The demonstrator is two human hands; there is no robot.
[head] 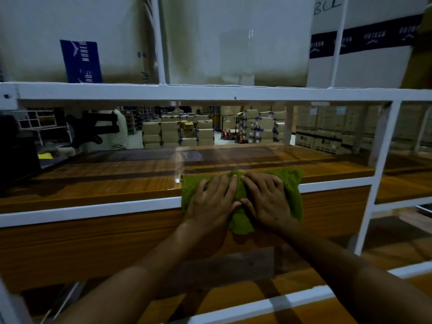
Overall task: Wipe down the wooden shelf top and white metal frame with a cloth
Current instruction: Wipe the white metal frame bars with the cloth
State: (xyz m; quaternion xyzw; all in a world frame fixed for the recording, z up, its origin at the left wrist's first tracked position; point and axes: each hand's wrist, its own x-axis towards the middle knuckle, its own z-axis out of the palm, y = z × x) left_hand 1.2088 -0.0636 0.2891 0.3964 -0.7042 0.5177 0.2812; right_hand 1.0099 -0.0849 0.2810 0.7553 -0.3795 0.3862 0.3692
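Both hands, left hand (211, 202) and right hand (266, 199), press flat, fingers straight, on the green cloth (289, 195) draped over the wooden shelf top's (105, 181) near edge. I judge most of the white metal frame (70, 212) remains unwiped.

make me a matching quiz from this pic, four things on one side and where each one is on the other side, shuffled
Things
1. green cloth
2. left hand
3. white rail
4. blue label

Places
a. on a pale box on the tier above
b. draped over the front edge of the wooden shelf top
c. pressing on the left part of the cloth
d. running along the front, just below the shelf top's edge

Pairs: 1-b, 2-c, 3-d, 4-a
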